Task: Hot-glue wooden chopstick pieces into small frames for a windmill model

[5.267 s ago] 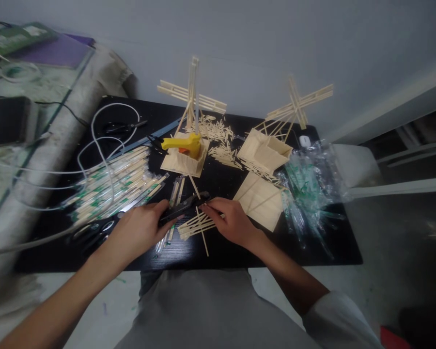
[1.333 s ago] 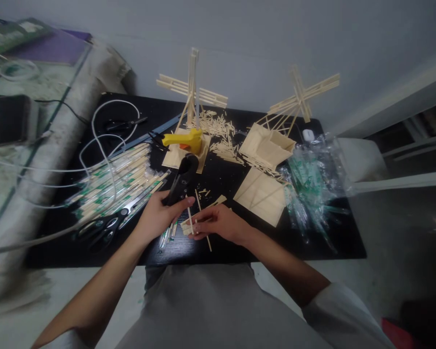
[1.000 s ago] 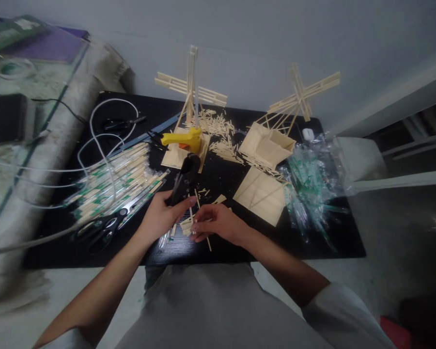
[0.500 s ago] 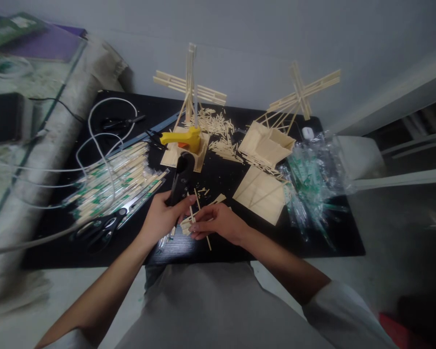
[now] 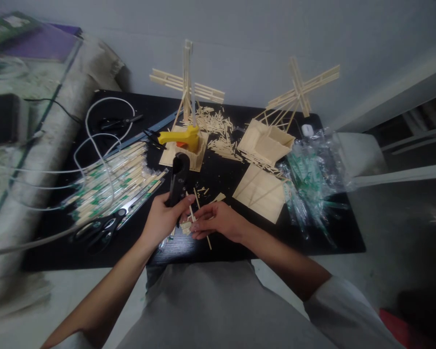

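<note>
My left hand (image 5: 162, 218) is closed round a black tool (image 5: 179, 177) that stands upright in its fist. The tool's rounded end points away from me; its kind is unclear. Between my two hands is a short pale wooden stick (image 5: 191, 207), close to the left thumb. My right hand (image 5: 218, 220) pinches at this stick's near end, fingertips together. A longer thin stick (image 5: 209, 241) slants under the right fingers, its ends showing on both sides. Below the hands lie pale wooden pieces (image 5: 186, 227), partly covered by the fingers.
Two wooden windmill-like models (image 5: 181, 155) (image 5: 265, 143) stand at the back; a yellow glue gun (image 5: 181, 137) rests on the left one. Bagged sticks (image 5: 112, 179) and scissors (image 5: 105, 225) lie left. A wooden panel (image 5: 259, 194) and plastic wrappers (image 5: 307, 169) lie right. Cut sticks (image 5: 218, 121) are heaped between.
The view has shifted slightly. Both hands keep nearly the same place and hold, with the right fingertips still at the short stick.
</note>
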`<action>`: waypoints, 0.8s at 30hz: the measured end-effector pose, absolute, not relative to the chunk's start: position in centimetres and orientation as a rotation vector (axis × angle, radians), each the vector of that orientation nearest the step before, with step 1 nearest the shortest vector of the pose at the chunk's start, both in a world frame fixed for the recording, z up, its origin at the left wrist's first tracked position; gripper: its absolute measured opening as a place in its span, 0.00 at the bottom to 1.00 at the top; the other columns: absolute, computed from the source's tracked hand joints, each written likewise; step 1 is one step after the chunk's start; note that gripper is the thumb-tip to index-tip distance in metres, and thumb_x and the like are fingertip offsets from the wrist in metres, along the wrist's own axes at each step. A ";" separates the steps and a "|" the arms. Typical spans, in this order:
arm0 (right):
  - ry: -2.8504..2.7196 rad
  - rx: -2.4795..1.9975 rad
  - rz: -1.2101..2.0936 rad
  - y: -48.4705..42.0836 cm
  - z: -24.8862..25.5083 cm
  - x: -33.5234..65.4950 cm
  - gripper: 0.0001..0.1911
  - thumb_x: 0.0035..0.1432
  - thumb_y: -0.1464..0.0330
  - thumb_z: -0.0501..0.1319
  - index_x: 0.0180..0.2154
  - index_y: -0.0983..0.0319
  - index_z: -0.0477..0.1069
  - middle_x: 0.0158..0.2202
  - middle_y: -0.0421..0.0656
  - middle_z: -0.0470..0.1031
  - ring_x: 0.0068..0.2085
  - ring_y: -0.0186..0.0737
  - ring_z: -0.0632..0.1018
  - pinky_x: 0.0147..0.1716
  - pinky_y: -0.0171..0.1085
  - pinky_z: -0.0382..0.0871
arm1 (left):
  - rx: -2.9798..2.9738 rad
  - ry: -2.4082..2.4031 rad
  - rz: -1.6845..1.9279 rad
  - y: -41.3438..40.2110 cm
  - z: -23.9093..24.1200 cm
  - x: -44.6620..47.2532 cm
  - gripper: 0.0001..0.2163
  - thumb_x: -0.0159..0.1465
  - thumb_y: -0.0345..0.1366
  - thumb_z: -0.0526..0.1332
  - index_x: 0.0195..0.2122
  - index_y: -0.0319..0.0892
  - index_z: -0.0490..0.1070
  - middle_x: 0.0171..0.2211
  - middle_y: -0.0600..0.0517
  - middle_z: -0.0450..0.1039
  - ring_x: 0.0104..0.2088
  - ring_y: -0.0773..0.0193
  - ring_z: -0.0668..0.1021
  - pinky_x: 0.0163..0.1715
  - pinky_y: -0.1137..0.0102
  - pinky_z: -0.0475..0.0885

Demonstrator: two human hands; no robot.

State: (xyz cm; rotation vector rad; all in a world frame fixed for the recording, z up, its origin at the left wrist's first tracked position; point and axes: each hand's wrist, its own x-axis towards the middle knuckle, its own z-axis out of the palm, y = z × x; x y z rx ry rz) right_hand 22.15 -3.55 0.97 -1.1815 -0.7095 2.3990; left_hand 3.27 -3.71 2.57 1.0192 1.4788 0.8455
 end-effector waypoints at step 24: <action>-1.173 -1.345 1.637 -3.7 2.9 23.1 0.29 0.53 0.55 0.80 0.48 0.55 0.69 0.31 0.36 0.82 0.34 0.47 0.89 0.41 0.45 0.86 | 2.142 1.742 -0.089 -5.0 4.8 -3.9 0.25 0.72 0.55 0.52 0.55 0.41 0.75 0.51 0.36 0.83 0.47 0.38 0.86 0.44 0.54 0.78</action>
